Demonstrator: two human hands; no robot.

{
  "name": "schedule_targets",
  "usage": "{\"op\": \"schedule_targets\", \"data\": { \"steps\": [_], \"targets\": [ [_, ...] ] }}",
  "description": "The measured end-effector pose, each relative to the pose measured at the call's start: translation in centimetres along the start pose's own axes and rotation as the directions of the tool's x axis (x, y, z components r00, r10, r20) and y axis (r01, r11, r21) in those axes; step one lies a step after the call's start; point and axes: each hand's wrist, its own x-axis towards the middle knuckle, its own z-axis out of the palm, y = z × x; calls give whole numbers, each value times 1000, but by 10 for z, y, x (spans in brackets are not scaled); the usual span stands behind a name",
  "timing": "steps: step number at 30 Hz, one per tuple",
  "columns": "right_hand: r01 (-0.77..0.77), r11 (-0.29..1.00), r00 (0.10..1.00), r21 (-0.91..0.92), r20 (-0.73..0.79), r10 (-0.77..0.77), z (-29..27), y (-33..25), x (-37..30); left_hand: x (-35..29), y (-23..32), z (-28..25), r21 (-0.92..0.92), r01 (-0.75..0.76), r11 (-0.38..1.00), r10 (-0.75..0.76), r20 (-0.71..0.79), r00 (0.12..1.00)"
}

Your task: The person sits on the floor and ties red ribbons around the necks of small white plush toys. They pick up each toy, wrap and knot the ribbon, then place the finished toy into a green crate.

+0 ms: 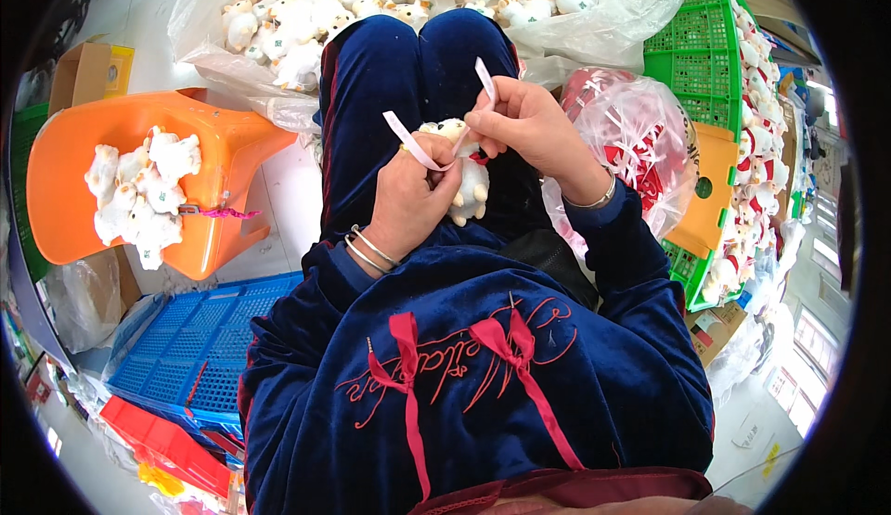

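A small white plush animal (471,190) lies on my lap between my hands, with a bit of red at its neck. A pale pink ribbon (408,140) runs by its neck, and the printed ends stick up from both hands. My left hand (406,198) is closed on one end, its fingers against the toy's side. With thumb and forefinger, my right hand (536,127) pinches the other end just above the toy's head. Part of the toy's head and the ribbon's middle are hidden behind my fingers.
Several similar toys (144,190) lie on an orange plastic chair (65,181) at left. A big clear bag (617,19) full of plush toys is ahead. At right are a bag of red and white ribbons (640,144) and green crates (687,42); a blue crate (213,339) is lower left.
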Motion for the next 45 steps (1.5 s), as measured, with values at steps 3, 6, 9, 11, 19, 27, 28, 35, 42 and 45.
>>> {"op": "schedule_targets", "data": {
  "steps": [3,6,9,11,19,27,28,35,42,45],
  "targets": [
    [-32,999,999,14,-3,32,-1,0,-10,1,-3,-3,35,10,999,-11,39,999],
    [-58,998,998,32,31,57,-6,2,-22,4,8,-2,-10,121,993,-121,31,992],
    [-192,981,972,4,139,189,-12,12,-34,3,-2,-3,57,-56,997,56,11,998],
    [-247,963,950,-111,166,263,-21,17,-42,2,-1,-1,29,-29,999,29,8,1000],
    [-51,975,966,-218,238,104,-14,11,-49,1,1,1,-36,21,999,-21,6,1000],
    [255,615,944,-746,54,-326,22,17,-23,2,-4,-1,7,-60,998,60,13,998],
    [259,575,937,-776,57,-345,24,17,-21,2,-6,-2,17,-85,996,85,10,996],
    [371,377,886,-849,203,-416,26,25,-14,3,-9,-2,81,-288,954,288,12,958],
    [203,738,971,-644,229,-68,1,-4,-19,-2,-9,-7,62,-290,955,286,64,956],
    [29,836,984,-547,164,73,-9,-14,-21,-3,-7,-8,62,-275,959,270,80,960]
  ]
}}
